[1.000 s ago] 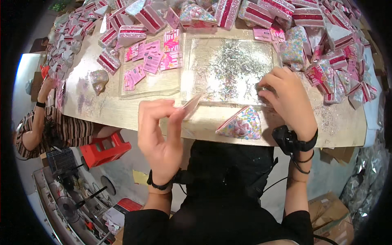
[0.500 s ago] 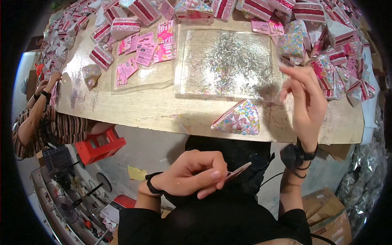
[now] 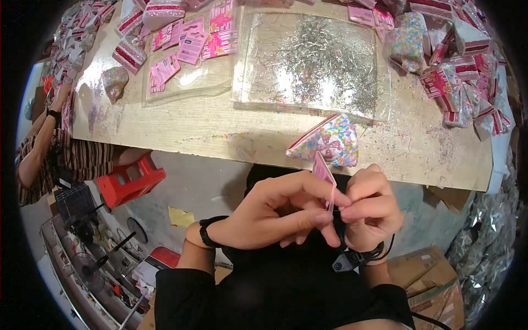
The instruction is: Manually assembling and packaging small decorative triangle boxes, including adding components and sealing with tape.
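The left hand (image 3: 280, 212) has its grip closed on a pink card (image 3: 324, 169), held upright between thumb and fingers. The card is just off the desk's near edge, its top overlapping, in this view, the sprinkle-covered cake slice (image 3: 344, 137) lying at that edge. The right hand (image 3: 371, 206) meets the left at the card's lower part, its grip narrow, thumb and finger pinched together; what lies between them is too small to tell.

On the desk (image 3: 181, 129), behind the slice, a clear tray (image 3: 238, 82) contains scattered silvery metal pieces (image 3: 330, 60). To its left, nearer the desk's left edge, another clear tray (image 3: 201, 85) carries pink cards (image 3: 192, 47). More cake slices (image 3: 462, 82) are heaped along the right edge. Beyond the left edge sits a person in a striped top (image 3: 91, 159).
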Available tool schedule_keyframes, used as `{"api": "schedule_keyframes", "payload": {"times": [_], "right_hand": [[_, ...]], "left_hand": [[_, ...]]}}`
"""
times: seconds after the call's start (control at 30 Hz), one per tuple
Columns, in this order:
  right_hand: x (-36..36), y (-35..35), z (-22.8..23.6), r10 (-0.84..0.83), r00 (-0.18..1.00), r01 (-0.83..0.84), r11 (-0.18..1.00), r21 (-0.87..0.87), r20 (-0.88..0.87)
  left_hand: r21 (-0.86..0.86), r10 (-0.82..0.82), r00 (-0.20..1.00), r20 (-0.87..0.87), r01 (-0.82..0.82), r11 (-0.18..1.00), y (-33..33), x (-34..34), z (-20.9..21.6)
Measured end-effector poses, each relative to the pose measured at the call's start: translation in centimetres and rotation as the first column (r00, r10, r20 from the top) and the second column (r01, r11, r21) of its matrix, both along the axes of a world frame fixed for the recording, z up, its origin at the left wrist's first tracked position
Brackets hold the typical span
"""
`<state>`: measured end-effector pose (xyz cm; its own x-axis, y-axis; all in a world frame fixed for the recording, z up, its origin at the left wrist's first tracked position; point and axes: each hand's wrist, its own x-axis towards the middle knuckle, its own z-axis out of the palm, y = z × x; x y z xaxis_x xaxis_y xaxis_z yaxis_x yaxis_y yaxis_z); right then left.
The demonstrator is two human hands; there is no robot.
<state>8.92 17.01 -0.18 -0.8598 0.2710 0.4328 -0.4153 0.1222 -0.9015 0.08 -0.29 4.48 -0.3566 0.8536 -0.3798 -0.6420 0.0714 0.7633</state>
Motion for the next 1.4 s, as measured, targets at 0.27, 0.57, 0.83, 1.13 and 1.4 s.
{"api": "schedule_keyframes", "payload": {"times": [0.27,0.57,0.83,1.13,1.4], "right_hand": [[0.6,-1.3,-0.2,-0.053,0.997,0.061,0.99,-0.125,0.063],[2.7,0.3,-0.4,-0.09,0.994,0.112,0.875,0.47,-0.068],[1.2,1.1,1.0,0.2,0.979,-0.184,0.843,0.505,0.023],[0.4,1.0,-1.4,0.585,0.811,-0.586,0.81,-0.037,-0.018],[-0.7,3.0,-1.7,0.773,0.608,-0.788,0.615,0.021,0.182]], "left_hand": [[0.22,0.238,0.31,-0.92,-0.092,0.971,0.5,1.7,-2.2],[0.289,0.269,-0.118,-0.956,-0.212,0.934,-0.4,2.6,-1.3],[0.476,0.466,-0.126,-0.876,-0.069,0.877,0.1,2.8,-3.4],[0.339,0.335,0.177,-0.925,-0.01,0.941,0.2,0.7,-2.9],[0.041,0.019,0.117,-0.993,0.186,0.982,0.1,-1.4,-2.5]]}}
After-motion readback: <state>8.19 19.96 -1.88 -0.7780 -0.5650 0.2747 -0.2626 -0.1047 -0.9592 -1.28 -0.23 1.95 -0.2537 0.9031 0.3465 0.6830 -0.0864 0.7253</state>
